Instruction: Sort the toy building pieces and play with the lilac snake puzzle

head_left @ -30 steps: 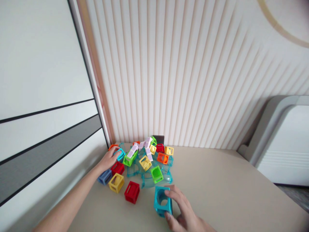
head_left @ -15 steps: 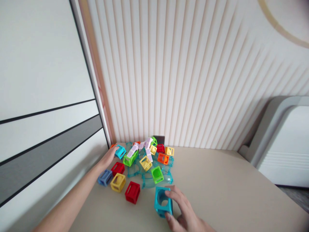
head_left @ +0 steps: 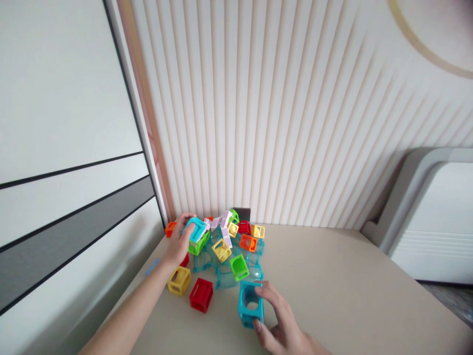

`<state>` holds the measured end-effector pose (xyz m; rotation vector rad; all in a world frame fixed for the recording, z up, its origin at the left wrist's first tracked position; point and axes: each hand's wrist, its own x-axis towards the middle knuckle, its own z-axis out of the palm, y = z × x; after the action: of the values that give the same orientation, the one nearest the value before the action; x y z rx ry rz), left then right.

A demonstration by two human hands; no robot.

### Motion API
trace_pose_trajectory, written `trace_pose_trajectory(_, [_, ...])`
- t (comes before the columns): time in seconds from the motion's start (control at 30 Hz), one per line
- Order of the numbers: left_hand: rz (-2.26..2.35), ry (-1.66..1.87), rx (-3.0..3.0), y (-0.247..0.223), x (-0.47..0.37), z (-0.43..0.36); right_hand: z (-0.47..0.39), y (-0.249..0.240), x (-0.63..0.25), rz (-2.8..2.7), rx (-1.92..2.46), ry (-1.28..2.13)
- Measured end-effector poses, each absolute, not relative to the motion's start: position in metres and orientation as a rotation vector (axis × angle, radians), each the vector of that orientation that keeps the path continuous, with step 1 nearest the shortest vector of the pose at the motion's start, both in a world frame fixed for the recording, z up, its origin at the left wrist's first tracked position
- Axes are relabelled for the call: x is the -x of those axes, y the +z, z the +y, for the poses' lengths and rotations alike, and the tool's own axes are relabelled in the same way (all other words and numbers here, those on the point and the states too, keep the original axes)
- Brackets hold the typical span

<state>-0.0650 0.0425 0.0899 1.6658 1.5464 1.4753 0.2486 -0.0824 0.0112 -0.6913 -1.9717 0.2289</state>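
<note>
At the far left of the pile, my left hand (head_left: 181, 242) is closed on a light-blue cube block (head_left: 195, 229), lifted just above a green block (head_left: 199, 243). Near the front, my right hand (head_left: 279, 318) grips another light-blue cube block (head_left: 251, 304) between thumb and fingers; a round hole shows in it. Left of that block sits a red cube block (head_left: 201, 295), with a yellow block (head_left: 179, 280) beyond it. A green cube block (head_left: 239, 267) lies behind the right hand's block. My left forearm partly hides a red block and a blue one.
Clear teal track pieces (head_left: 225, 276) lie under several coloured blocks, with pale lilac pieces (head_left: 226, 229) on top. A black plate (head_left: 242, 214) leans at the ribbed wall (head_left: 258, 123). White panelling (head_left: 74, 236) bounds the left; a grey-white appliance (head_left: 436, 217) stands right.
My left hand has raised its light-blue block and brought it to the right, uncovering an orange block behind. My right hand stays nearly in place, its block turned slightly.
</note>
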Motion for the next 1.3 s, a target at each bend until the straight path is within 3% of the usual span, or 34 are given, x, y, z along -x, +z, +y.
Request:
trace_pose_trajectory(0.1, [1.308, 1.606, -1.747, 0.095, 0.022, 0.017, -0.079, 0.001, -0.245, -1.778, 0.745, 0.305])
trace_pose_trajectory(0.3, [1.253, 1.683, -2.172, 0.076, -0.040, -0.028, -0.061, 0.017, -0.235, -1.180, 0.820, 0.601])
trace_pose_trajectory(0.63, [1.137, 1.533, -2.440, 0.021, -0.060, -0.061, -0.052, 0.028, -0.233, -0.870, 0.816, 0.884])
trace_pose_trajectory(0.97, [1.139, 1.527, -2.190, 0.028, -0.065, -0.071, -0.061, 0.025, -0.220, -0.857, 0.721, 1.165])
trace_pose_trajectory(1.3, [0.925, 1.218, -1.494, 0.017, -0.070, -0.075, -0.070, 0.031, -0.238, -1.159, 0.693, 1.121])
